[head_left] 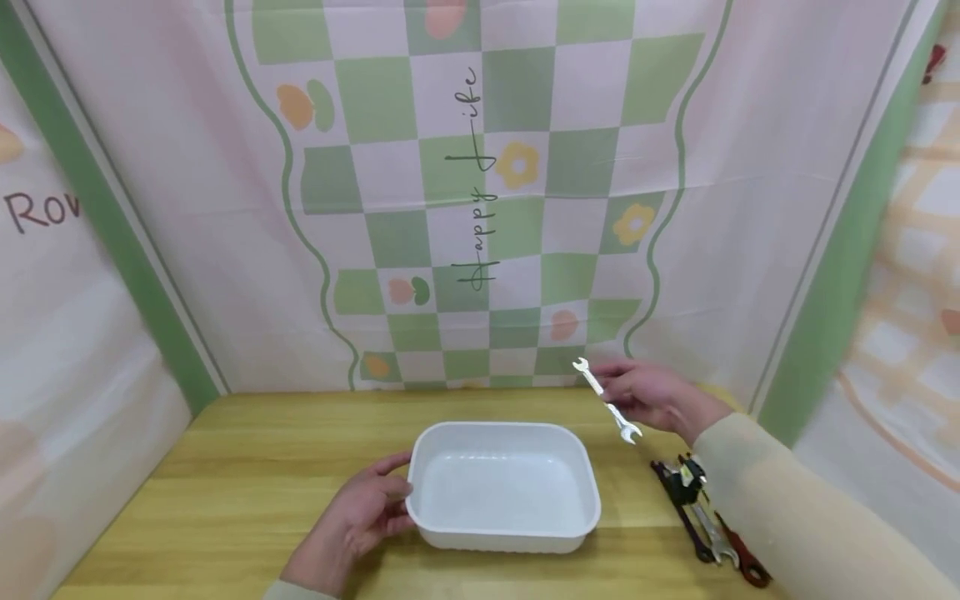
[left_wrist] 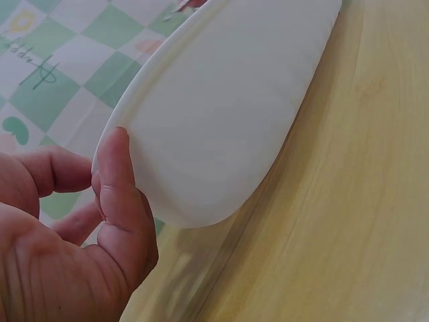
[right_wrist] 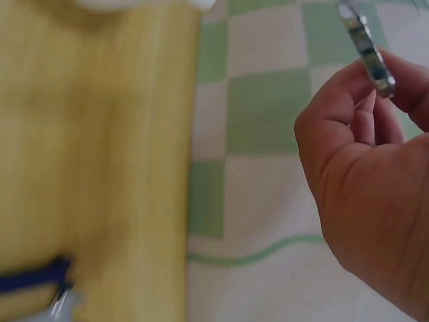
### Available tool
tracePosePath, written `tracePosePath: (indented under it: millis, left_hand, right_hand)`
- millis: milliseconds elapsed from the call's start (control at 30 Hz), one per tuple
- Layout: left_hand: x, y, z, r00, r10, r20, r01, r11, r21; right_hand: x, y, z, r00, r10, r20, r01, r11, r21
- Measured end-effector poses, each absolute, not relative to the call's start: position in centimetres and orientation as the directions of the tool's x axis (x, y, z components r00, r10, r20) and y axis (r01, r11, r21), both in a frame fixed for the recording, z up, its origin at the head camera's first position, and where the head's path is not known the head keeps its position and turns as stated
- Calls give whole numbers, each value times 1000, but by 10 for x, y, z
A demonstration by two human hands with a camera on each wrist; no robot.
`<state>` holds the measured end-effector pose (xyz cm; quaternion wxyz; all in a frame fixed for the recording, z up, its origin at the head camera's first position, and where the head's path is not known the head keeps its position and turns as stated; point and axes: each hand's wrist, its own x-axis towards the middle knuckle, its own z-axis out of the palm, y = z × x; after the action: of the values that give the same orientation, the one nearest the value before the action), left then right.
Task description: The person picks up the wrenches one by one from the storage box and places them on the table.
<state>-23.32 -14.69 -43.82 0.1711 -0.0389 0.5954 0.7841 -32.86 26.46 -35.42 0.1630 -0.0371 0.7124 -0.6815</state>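
Note:
A white rectangular plastic basin (head_left: 502,537) stands on the wooden table. At its left end, my left hand (head_left: 360,510) pinches the rim between thumb and fingers; the left wrist view shows the thumb on the basin's outer wall (left_wrist: 214,114). My right hand (head_left: 656,396) is raised beyond the basin's far right corner, above the table. It pinches a silver double open-ended wrench (head_left: 621,423) near the middle, held slantwise and apart from the basin. In the right wrist view the wrench (right_wrist: 365,50) appears almost edge-on between thumb and fingers.
Right of the basin, partly under my right forearm, lie several tools: a dark wrench (head_left: 684,515), a silver wrench (head_left: 712,533), a red-handled tool (head_left: 742,550) and a black item (head_left: 688,482) with a pale label. A patterned curtain (head_left: 517,225) hangs behind the table (head_left: 300,425).

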Motion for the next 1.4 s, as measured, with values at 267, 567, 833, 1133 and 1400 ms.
tracePosePath:
  millis: [267,567,833,1133,1400]
  left_hand:
    - [-233,-146,-439,-938,231,-259,-312,-230,922]
    - [-233,-147,-440,-941,223,-255,-306,-236,922]
    - [-232,-148,-440,-941,223,-255,-305,-228,925]
    - [-232,-147,-441,-940,219,-261,-309,-225,924]
    - [-233,-146,-440,-939,223,-263,-312,-225,923]
  right_hand:
    - [-312,302,-384,-955,-181,-235,226,65,-972]
    - [-277,309,-412,-955,-109,-275,258,146,-955]
    - [-254,307,-429,-964,6,-265,260,223,-940]
    - [-242,301,-432,-975,79,-208,222,402,-888]
    - [-242,300,-433,-969,122,-216,247,539,-805]
